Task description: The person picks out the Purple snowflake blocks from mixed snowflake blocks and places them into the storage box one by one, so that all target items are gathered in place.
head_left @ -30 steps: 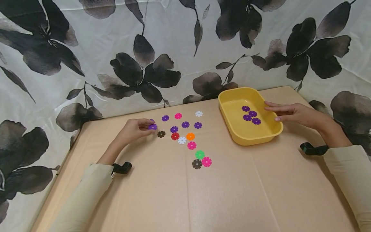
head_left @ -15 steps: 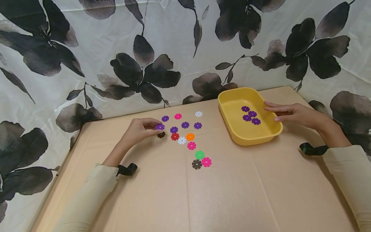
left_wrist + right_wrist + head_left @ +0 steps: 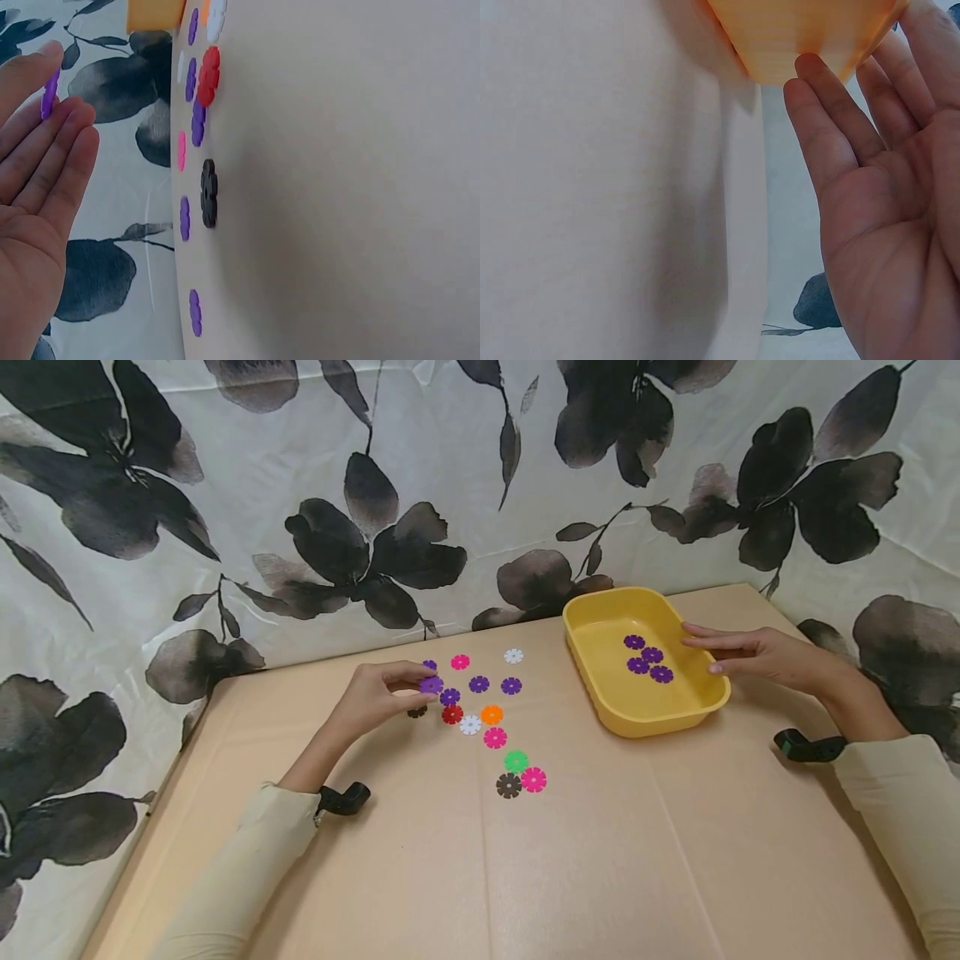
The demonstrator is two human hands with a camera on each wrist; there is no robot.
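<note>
My left hand (image 3: pixel 382 693) pinches a purple flower-shaped disc (image 3: pixel 431 685) between thumb and fingertips. In the left wrist view, that disc (image 3: pixel 50 94) is seen edge-on, raised off the table. Close by lie more purple discs (image 3: pixel 478 684) and a black disc (image 3: pixel 417 712), partly hidden by the hand. At the right, my right hand (image 3: pixel 765 656) touches the rim of a yellow tray (image 3: pixel 637 720) with its fingers extended. Several purple discs (image 3: pixel 652 656) lie inside the tray. In the right wrist view, fingertips of the right hand (image 3: pixel 877 180) overlap the tray's outer wall (image 3: pixel 780 37).
Loose discs lie mid-table: pink (image 3: pixel 460 662), white (image 3: pixel 513 656), red (image 3: pixel 452 714), orange (image 3: pixel 492 714), green (image 3: pixel 516 762) and dark grey (image 3: pixel 508 786) among them. A floral cloth (image 3: pixel 465 460) hangs behind the table's (image 3: pixel 600 860) back edge.
My left hand has moved right with the pinched purple disc, from left of the black disc to above the purple ones. The right hand and tray stay in place.
</note>
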